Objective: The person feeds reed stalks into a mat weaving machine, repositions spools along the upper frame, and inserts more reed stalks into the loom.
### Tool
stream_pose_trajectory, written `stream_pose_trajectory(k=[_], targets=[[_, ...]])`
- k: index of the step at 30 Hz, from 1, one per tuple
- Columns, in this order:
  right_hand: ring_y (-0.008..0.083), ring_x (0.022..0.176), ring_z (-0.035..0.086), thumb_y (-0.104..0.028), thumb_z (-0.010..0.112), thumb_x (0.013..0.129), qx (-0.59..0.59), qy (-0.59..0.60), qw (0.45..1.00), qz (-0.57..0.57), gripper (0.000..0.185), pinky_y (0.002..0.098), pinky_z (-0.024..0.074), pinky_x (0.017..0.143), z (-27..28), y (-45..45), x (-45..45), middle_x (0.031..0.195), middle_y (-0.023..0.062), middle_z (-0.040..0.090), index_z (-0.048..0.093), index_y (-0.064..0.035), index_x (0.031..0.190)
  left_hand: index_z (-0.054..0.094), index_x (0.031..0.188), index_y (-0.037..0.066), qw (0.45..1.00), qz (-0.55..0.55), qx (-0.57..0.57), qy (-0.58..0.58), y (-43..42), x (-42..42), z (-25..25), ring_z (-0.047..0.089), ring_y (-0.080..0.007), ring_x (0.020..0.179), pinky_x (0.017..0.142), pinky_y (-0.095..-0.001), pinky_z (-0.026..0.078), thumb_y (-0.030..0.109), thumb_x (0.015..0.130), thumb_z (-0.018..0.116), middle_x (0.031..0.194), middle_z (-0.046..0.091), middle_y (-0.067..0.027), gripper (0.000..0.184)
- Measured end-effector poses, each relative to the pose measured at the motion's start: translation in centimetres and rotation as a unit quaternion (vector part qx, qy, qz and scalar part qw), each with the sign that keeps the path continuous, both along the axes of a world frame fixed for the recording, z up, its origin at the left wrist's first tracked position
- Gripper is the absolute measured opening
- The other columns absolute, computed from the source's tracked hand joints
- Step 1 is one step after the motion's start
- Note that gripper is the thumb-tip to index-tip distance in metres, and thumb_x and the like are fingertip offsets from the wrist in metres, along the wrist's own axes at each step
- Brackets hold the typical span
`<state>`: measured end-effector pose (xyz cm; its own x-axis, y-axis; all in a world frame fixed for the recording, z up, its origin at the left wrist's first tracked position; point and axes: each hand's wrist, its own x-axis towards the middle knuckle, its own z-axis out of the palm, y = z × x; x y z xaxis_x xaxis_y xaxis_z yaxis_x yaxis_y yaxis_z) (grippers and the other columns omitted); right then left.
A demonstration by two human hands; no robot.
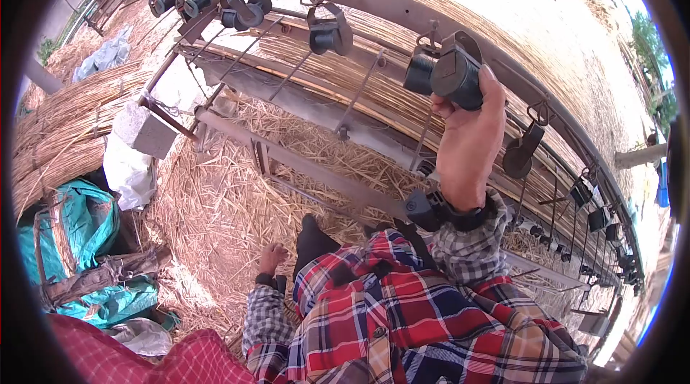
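Observation:
Raised over the metal frame, my right hand (471, 136) is closed around a black wire bobbin in a curved metal holder (457, 73). Its thumb presses the right side and its fingertips wrap the lower left. Directly beside it, apparently touching, hangs a second dark bobbin (420, 71). Another bobbin (330, 30) hangs from the rail further left, and one more holder (522, 153) dangles to the right of my wrist. My left hand (272, 258) hangs low beside my leg over the straw, fingers loosely apart, holding nothing.
A long curved metal rail (392, 5) carries several hanging bobbins, with thin rods below. Long reeds (374, 71) lie along it. Loose straw (237, 197) covers the ground. On the left are a concrete block (146, 129), a reed bundle (65, 136) and teal sheeting (90, 222).

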<state>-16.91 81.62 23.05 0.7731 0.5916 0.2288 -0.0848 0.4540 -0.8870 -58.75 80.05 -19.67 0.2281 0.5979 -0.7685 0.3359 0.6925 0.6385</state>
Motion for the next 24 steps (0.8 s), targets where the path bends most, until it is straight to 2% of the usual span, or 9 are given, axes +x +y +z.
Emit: stream_pose_trajectory(k=[5, 8, 10, 13, 14, 15, 19, 21, 24], targets=[[0.0218, 0.075, 0.057, -0.025, 0.042, 0.097, 0.100, 0.110, 0.981, -0.123, 0.030, 0.0336, 0.0458, 0.066, 0.9, 1.6, -1.2, 0.092, 0.0129, 0.060, 0.053, 0.0017, 0.106, 0.058, 0.103, 0.000, 0.997, -0.071, -0.017, 0.029, 7.5, -4.6, -0.3, 0.067, -0.0207, 0.078, 0.062, -0.0305, 0.052, 0.027, 0.092, 0.051, 0.090, 0.068, -0.0133, 0.030], [0.0215, 0.075, 0.057, -0.026, 0.041, 0.097, 0.088, 0.091, 0.975, -0.181, 0.032, 0.0334, 0.0456, 0.066, 0.3, 1.0, -2.4, 0.091, 0.0124, 0.060, 0.053, 0.0018, 0.105, 0.058, 0.101, -0.001, 0.995, -0.089, -0.025, 0.039, 11.1, -7.3, -0.9, 0.067, -0.0212, 0.073, 0.058, -0.0303, 0.052, 0.024, 0.092, 0.050, 0.086, 0.067, -0.0130, 0.027], [0.0212, 0.076, 0.057, -0.026, 0.041, 0.097, 0.077, 0.098, 0.971, -0.206, 0.030, 0.0333, 0.0456, 0.066, -0.9, -0.1, -3.9, 0.091, 0.0121, 0.060, 0.053, 0.0005, 0.106, 0.055, 0.107, 0.004, 0.987, -0.128, -0.068, 0.076, 13.4, -8.8, -1.2, 0.067, -0.0215, 0.078, 0.065, -0.0326, 0.053, 0.027, 0.093, 0.052, 0.090, 0.067, -0.0130, 0.027], [0.0208, 0.080, 0.057, -0.027, 0.042, 0.097, 0.040, 0.079, 0.971, -0.223, 0.031, 0.0327, 0.0455, 0.067, -3.6, -2.3, -7.1, 0.095, 0.0112, 0.060, 0.052, -0.0007, 0.109, 0.056, 0.105, 0.004, 0.982, -0.165, -0.058, 0.070, 17.0, -8.9, -1.7, 0.066, -0.0206, 0.075, 0.064, -0.0322, 0.053, 0.025, 0.093, 0.051, 0.086, 0.066, -0.0119, 0.025], [0.0184, 0.085, 0.056, -0.026, 0.041, 0.095, 0.001, 0.078, 0.967, -0.244, 0.033, 0.0314, 0.0455, 0.074, -4.2, -2.7, -8.5, 0.099, 0.0100, 0.059, 0.051, -0.0002, 0.113, 0.056, 0.105, 0.004, 0.983, -0.166, -0.055, 0.060, 18.2, -8.4, -1.6, 0.066, -0.0202, 0.074, 0.063, -0.0315, 0.053, 0.024, 0.093, 0.051, 0.086, 0.066, -0.0115, 0.024], [0.0160, 0.091, 0.054, -0.024, 0.040, 0.094, -0.038, 0.078, 0.961, -0.263, 0.035, 0.0301, 0.0455, 0.081, -5.1, -3.2, -9.8, 0.103, 0.0087, 0.057, 0.049, 0.0003, 0.117, 0.056, 0.103, 0.000, 0.986, -0.152, -0.019, 0.060, 19.0, -7.4, -1.5, 0.065, -0.0192, 0.065, 0.052, -0.0282, 0.050, 0.020, 0.093, 0.051, 0.079, 0.065, -0.0116, 0.023], [0.0152, 0.091, 0.054, -0.025, 0.041, 0.093, -0.175, 0.016, 0.948, -0.267, 0.037, 0.0284, 0.0455, 0.076, -12.0, -7.4, -12.0, 0.107, 0.0081, 0.057, 0.051, 0.0008, 0.118, 0.056, 0.106, 0.001, 0.981, -0.184, 0.061, -0.010, 22.9, -3.0, 0.2, 0.064, -0.0152, 0.068, 0.055, -0.0249, 0.048, 0.020, 0.094, 0.051, 0.084, 0.065, -0.0102, 0.023], [0.0133, 0.095, 0.051, -0.020, 0.044, 0.091, -0.345, -0.023, 0.927, -0.146, 0.033, 0.0271, 0.0439, 0.081, -14.3, -8.5, -12.4, 0.108, 0.0071, 0.056, 0.052, 0.0009, 0.116, 0.056, 0.109, 0.001, 0.969, -0.212, 0.118, -0.034, 24.1, 0.2, 3.4, 0.061, -0.0130, 0.071, 0.062, -0.0244, 0.048, 0.018, 0.095, 0.050, 0.086, 0.063, -0.0068, 0.023], [0.0131, 0.095, 0.052, -0.013, 0.048, 0.089, -0.404, -0.056, 0.911, -0.061, 0.031, 0.0274, 0.0415, 0.086, -19.8, -9.8, -11.8, 0.104, 0.0067, 0.056, 0.050, 0.0014, 0.116, 0.055, 0.114, -0.001, 0.943, -0.218, 0.228, -0.104, 25.6, 3.8, 6.6, 0.063, -0.0138, 0.078, 0.068, -0.0242, 0.050, 0.015, 0.097, 0.048, 0.092, 0.064, -0.0084, 0.024]])
